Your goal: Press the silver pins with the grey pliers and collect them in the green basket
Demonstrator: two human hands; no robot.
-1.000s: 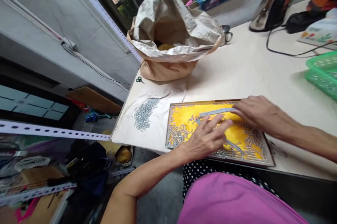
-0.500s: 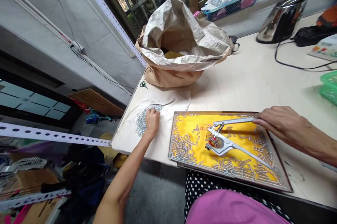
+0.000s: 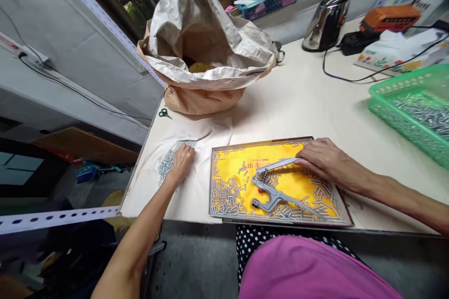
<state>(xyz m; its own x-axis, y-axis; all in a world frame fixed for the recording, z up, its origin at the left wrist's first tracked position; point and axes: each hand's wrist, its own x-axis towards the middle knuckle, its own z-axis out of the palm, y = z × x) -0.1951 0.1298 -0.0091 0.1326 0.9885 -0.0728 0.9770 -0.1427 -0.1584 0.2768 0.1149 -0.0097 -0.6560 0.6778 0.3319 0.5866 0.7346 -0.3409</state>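
While the right hand (image 3: 321, 156) clamps those stiff-looking pliers (image 3: 271, 200) by the upper handle (image 3: 280, 164), probably their best hold, the left hand (image 3: 183, 162) meets light, slippery-looking pins (image 3: 168, 161), its pinch hidden from me.

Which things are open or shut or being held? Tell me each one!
Left hand: down at the metal heap
Right hand: gripping the upper handle of the gray tool
Gray tool: handles spread apart
Metal heap: loose, partly covered by the left hand
Tray: open, metal bits scattered inside
Green basket: open, holding more metal bits
Paper sack: mouth open
Kettle: upright, lid looks shut
Scissors: lying flat, blades unclear
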